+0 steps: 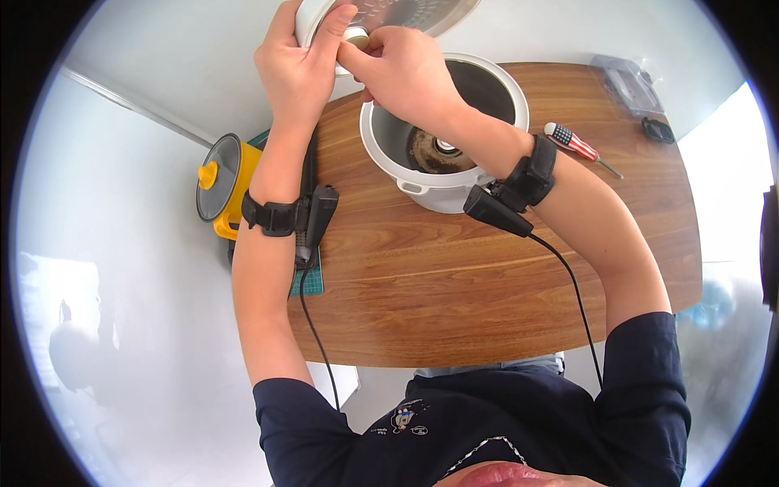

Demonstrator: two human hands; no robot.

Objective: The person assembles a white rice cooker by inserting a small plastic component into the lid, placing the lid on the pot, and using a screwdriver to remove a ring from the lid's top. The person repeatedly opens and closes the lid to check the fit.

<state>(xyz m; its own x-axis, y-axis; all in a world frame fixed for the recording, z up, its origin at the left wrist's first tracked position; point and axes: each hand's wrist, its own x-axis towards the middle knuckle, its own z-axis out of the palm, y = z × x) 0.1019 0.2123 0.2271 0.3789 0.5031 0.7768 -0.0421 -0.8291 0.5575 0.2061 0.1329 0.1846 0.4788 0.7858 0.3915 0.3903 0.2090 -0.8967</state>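
An open cooker (438, 199) stands toward the far edge of a wooden table (454, 292), a lid (418, 10) held raised beyond its far left side.

Nearest, a green mat (312, 282) shows at the left edge; farther up that side, a yellow pot (246, 166) sits covered, its contents hidden. Inside the cooker's grey well lies a brown-stained base (428, 154) with a round metal knob (445, 145) at its middle. A screwdriver (574, 143) lies between the cooker and the right edge, tip toward that edge. Near the far right corner, a black piece (658, 131) lies before a clear box (631, 85), its contents too faint to tell. Farthest, the left hand (299, 73) grips the lid's white rim; the right hand (414, 73) draws thumb and forefinger together at its small round cap (357, 36), whether pinching it cannot be told.
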